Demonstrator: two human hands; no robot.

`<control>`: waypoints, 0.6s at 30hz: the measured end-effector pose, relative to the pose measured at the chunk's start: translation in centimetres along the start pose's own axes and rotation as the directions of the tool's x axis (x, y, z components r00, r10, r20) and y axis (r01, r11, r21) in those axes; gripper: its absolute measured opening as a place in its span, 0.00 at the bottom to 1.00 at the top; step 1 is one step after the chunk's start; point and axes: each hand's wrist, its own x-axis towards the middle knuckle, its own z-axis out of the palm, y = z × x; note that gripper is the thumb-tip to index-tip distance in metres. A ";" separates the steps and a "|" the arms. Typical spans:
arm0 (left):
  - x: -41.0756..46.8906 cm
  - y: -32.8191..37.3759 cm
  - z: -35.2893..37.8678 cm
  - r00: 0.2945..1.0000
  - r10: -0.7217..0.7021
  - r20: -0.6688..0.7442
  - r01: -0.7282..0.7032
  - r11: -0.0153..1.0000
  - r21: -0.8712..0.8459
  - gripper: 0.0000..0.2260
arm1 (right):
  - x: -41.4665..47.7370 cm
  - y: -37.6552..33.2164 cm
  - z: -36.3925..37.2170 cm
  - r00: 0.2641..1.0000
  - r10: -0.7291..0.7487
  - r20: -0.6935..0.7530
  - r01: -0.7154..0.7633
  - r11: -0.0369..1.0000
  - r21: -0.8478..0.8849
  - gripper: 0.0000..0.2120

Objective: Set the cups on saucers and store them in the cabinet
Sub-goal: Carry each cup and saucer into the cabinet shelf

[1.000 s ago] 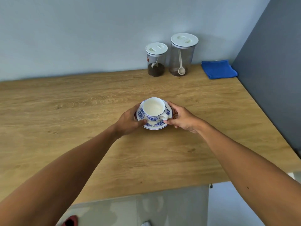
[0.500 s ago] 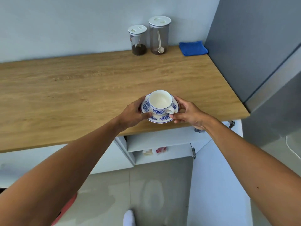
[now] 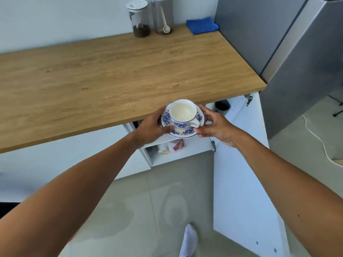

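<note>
The person is holding a blue-and-white floral teacup (image 3: 182, 113) that is sitting upright on its matching saucer (image 3: 182, 134). The pair is hanging in the air at the near edge of the wooden countertop (image 3: 111, 75), above the open cabinet (image 3: 185, 155) beneath it. The left hand (image 3: 150, 129) is gripping the saucer's left rim with the thumb lying over the top. The right hand (image 3: 216, 127) is pinching the right rim, thumb close to the cup's handle; whether it is touching the handle I cannot tell. The hands are sitting apart on opposite sides, both clamped on the saucer.

The set is looking like glazed porcelain: light, stiff, slick and quick to chip. The cup is probably only resting loose, so any tipping is likely sending it sliding. Gripping the rim on both sides is seeming the soundest hold, keeping the saucer level. The cabinet door (image 3: 241, 182) is standing open on the right, and small packets (image 3: 178, 145) are lying on the shelf, so the cup's lip is risking a knock under the counter edge going in
</note>
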 end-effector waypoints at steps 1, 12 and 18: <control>-0.8 -0.5 0.1 1.000 -0.010 0.009 0.011 1.000 -0.007 0.31 | -0.5 0.6 0.7 1.000 0.012 -0.008 -0.012 1.000 0.008 0.41; -4.4 -8.7 2.2 0.995 -0.095 0.040 0.096 0.995 -0.017 0.29 | -0.2 9.8 5.5 0.997 0.072 -0.022 -0.071 0.997 0.040 0.42; 1.2 -17.9 4.5 0.981 -0.194 0.001 0.194 0.980 -0.055 0.34 | 7.0 16.5 4.1 0.997 0.071 -0.016 -0.071 0.997 0.000 0.40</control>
